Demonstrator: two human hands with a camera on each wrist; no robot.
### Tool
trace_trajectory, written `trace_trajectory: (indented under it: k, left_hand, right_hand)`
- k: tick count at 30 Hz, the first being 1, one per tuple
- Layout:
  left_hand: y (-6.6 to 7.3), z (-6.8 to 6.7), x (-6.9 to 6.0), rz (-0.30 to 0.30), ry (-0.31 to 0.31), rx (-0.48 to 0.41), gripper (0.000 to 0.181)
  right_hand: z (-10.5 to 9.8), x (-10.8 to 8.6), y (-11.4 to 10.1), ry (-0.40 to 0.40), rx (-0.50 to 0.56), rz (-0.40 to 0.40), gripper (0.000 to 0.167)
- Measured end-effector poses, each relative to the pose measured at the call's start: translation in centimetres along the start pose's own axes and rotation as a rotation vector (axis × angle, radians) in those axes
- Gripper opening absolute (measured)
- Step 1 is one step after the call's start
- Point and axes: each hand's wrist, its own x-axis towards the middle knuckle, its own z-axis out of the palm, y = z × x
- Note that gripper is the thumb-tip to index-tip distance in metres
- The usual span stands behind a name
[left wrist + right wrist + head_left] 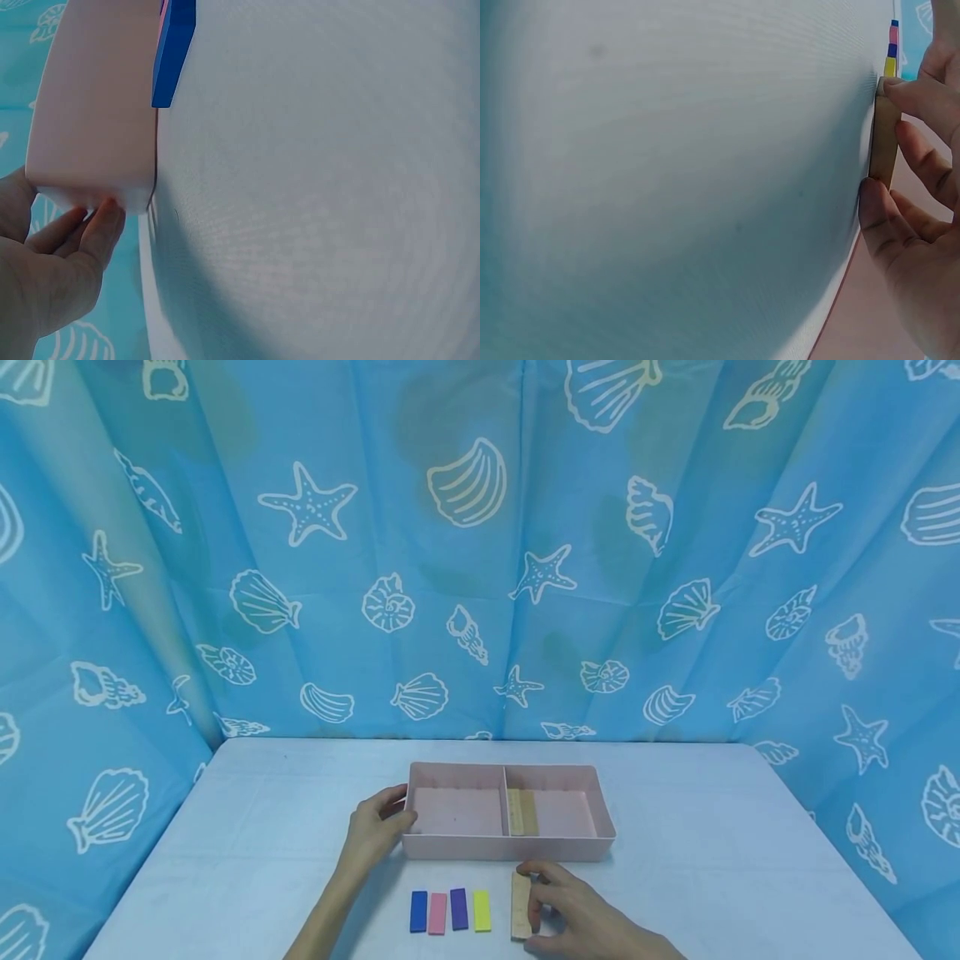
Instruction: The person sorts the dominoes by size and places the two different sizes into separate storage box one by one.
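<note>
I have the right hand (576,912) grasping the wooden block (519,906) by its near and far ends. The block is on the near side of the pink tray (465,848), right of the yellow block (482,912). Expect it to be light, rigid and hard to damage, with moderate grip. Take hold at the short ends. The left hand (375,828) grasps the tray's left end; its walls are probably stiff, smooth plastic, best held at the rim.

Head view from above, forward and down; wrist views close-up, pink box (510,848) common to all.
</note>
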Motion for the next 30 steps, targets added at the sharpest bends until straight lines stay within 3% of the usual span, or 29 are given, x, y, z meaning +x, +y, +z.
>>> trace_trajectory:
  k: [17, 30]
  left_hand:
    - [-0.1, 0.1, -0.1, 0.004, -0.001, 0.003, 0.047]
    - [0.0, -0.1, -0.1, 0.019, -0.008, -0.004, 0.046]
  right_hand:
    - [-0.1, -0.3, 0.1, 0.001, 0.040, 0.025, 0.018]
    - [-0.9, -1.8, 0.6, 0.029, 0.076, -0.014, 0.016]
